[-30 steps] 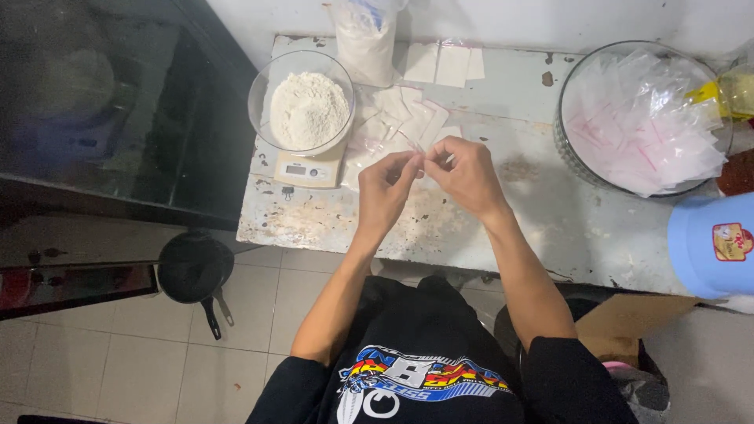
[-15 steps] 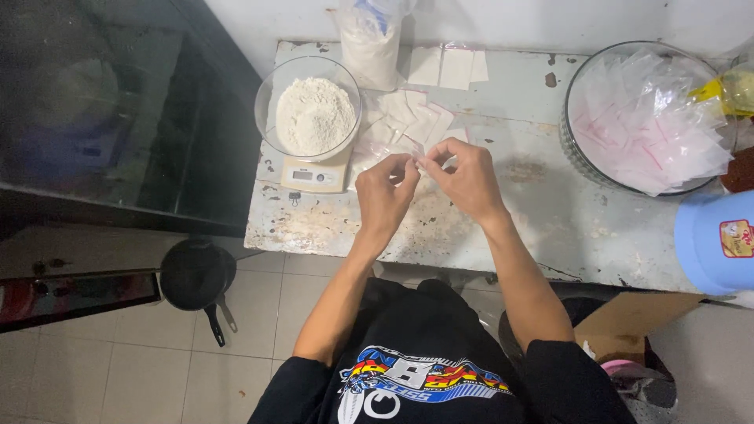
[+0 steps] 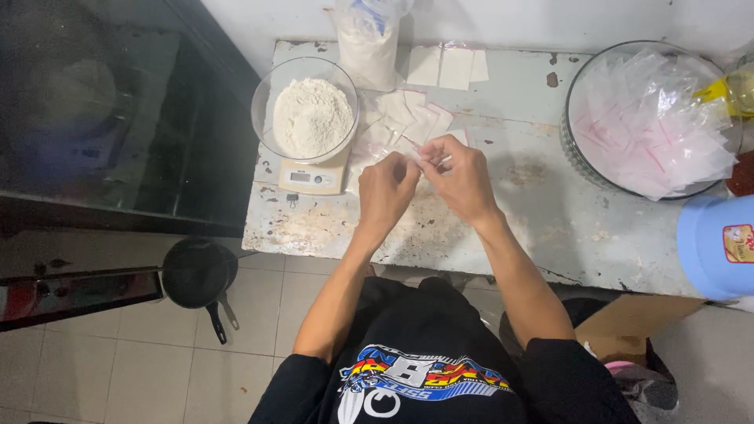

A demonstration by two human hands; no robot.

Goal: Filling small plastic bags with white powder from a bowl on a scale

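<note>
1. Small clear plastic bag (image 3: 420, 151), the thing in hand, is pinched between both hands above the worn white table (image 3: 534, 220), just in front of the loose pile of flat bags. It looks empty; whether its mouth is open cannot be told.
2. Table edge to edge: a wide glass bowl of clear bags with pink strips (image 3: 652, 118) sits at the right, well apart from the hands. Whether those bags are filled or empty is too blurred to say.
3. Glass bowl of white powder (image 3: 310, 114) stands on a small kitchen scale (image 3: 314, 177) at the left and holds a good heap, so, as a judgement, plenty of powder is left.
4. Tall bag of powder (image 3: 367, 43) stands upright at the back, beside the bowl.
5. Loose pile of small flat bags (image 3: 408, 118) lies between the bowl and the hands; several appear unused, so the work seems at an early or middle point.
6. Left hand (image 3: 385, 192) is closed, fingertips clamped on the bag's near edge.
7. Right hand (image 3: 463, 177) is likewise closed on the bag, fingertips meeting those of the left.
</note>
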